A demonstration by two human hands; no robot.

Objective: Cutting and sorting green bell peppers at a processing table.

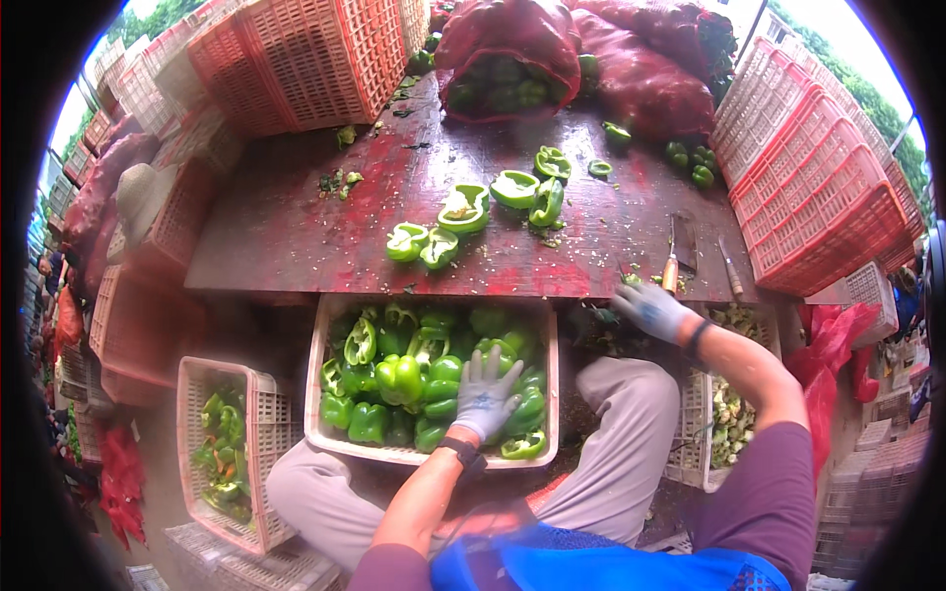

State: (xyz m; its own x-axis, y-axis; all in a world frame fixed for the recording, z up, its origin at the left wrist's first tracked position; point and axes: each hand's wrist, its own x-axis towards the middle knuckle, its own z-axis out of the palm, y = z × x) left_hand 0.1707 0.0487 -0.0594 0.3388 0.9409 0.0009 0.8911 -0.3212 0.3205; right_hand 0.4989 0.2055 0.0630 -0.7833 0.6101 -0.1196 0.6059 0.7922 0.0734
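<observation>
In the head view, the left hand (483, 394), in a pale grey glove, lay palm down on green peppers (399, 378) in a wide pale crate (313, 384) at the person's lap, its fingers spread well apart and closed around nothing. The right hand (650, 313), also gloved, was at the front edge of the dark red bench (296, 236), just beside a knife (670, 275) with an orange handle; its fingers were partly curled, but blur left it impossible to tell how far open they were or whether they held anything. The peppers in the crate were mostly whole, with several cut pieces showing pale insides. On the bench, 6 cut pepper pieces (463, 208) lay in 2 loose groups of 3, with seeds scattered around them and a green ring (599, 168) farther right. A second knife (731, 268) rested to the right of the orange-handled knife. At the back, an open red mesh sack (507, 34) showed more peppers inside. A crate (266, 483) at lower left held green pieces, some orange among them, and a crate (706, 433) at right held pale scraps (731, 424).
</observation>
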